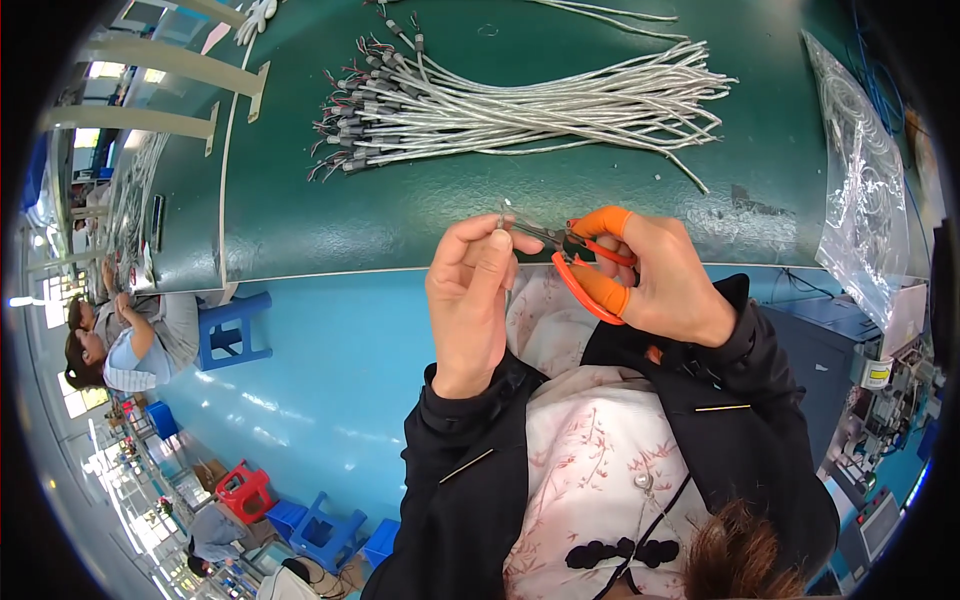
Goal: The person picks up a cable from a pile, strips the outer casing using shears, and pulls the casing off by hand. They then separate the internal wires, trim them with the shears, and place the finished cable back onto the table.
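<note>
Your left hand [468, 290] pinches a thin cable [501, 223] between thumb and fingers, close to its tip, perhaps so the end cannot wobble. Your right hand [668, 278] is wrapped around the orange handles of the small cutters [557, 240], and their metal nose points at that tip. Orange covers [606, 221] sit on your thumb and a finger, maybe to save your skin from rubbing. I cannot tell if the blades touch the cable. You hold all this up by the near edge of the green bench [400, 225], likely so you can see the small end well. Past your hands, a heap of silver cables [540, 108] lies sideways, its grey ends [352, 125] all at the left, which seems to make each one easy to pick. A clear plastic bag [860, 175] lies well apart at the right, perhaps to leave you room.
</note>
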### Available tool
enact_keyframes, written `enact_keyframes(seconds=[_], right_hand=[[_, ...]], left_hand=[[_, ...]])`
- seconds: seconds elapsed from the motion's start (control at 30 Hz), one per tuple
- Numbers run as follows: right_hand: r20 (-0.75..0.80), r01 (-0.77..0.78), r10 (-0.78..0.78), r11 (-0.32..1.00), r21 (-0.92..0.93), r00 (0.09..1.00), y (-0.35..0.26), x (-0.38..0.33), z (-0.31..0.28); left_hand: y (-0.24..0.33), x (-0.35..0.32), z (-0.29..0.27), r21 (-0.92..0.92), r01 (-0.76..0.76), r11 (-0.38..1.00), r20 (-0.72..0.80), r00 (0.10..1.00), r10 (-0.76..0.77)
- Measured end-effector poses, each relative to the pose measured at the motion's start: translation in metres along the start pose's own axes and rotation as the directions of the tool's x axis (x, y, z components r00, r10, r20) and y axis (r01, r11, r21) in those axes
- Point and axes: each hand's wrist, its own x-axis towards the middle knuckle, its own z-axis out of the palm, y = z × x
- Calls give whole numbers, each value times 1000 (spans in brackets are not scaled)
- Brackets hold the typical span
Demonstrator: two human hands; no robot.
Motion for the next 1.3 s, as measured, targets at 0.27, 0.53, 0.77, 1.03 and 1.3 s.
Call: enact_keyframes(seconds=[0.27,0.53,0.77,1.03,1.3], right_hand=[[0,-17,17,999,-39,1000,0,2,2],[-23,28,-30,996,-87,999,-3,14,4],[-143,-5,-1,999,-40,990,4,4,14],[-209,-76,86,996,54,974,15,13,0],[-121,-76,95,985,156,988,2,11,-1]], left_hand=[[-1,2,-1,32,0,999,5,1000,-1],[-1,8,0,172,-74,982,-73,993,88],[-14,2,-3,188,-92,978,-28,995,99],[-9,-11,-4,255,-96,962,-27,994,106],[10,11,-11,16,-41,999,-108,993,43]])
